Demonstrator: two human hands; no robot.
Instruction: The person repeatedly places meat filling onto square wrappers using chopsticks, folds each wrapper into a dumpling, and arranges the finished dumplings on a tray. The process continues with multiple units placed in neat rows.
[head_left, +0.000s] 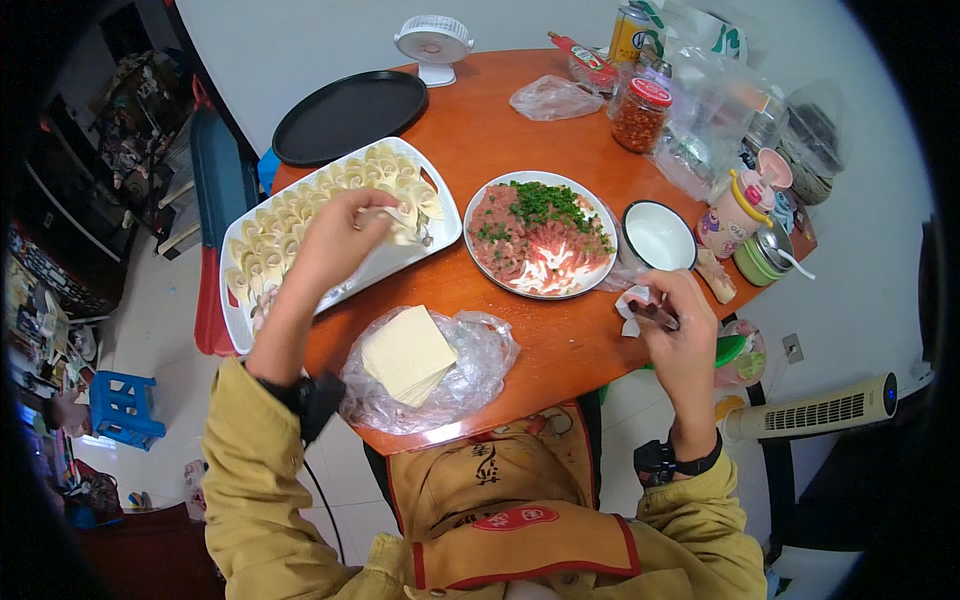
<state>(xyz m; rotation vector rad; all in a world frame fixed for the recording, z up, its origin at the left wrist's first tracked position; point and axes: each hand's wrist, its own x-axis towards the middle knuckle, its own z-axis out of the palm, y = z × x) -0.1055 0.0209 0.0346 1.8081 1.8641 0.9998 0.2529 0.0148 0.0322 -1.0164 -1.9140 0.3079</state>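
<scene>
My left hand (337, 232) is over the right end of a white tray (349, 289), its fingertips pinching a folded wonton (403, 225). Rows of wontons (277, 232) with rolled, open tops fill much of that tray. In my right hand (681, 319) is a pair of dark chopsticks (654, 313), held above the table's right side. Between the hands, a plate (517, 287) carries raw minced meat (501, 219) topped with chopped green onion (551, 204). Nearer to me, a stack of square wrappers (409, 352) lies on a clear plastic bag (480, 367).
A white enamel bowl (660, 235) sits right of the plate, near a pink cup (737, 206) and a green container (761, 259). Farther back are a red-lidded jar (640, 120), plastic bags (705, 105), a black round tray (351, 116) and a small white fan (433, 43).
</scene>
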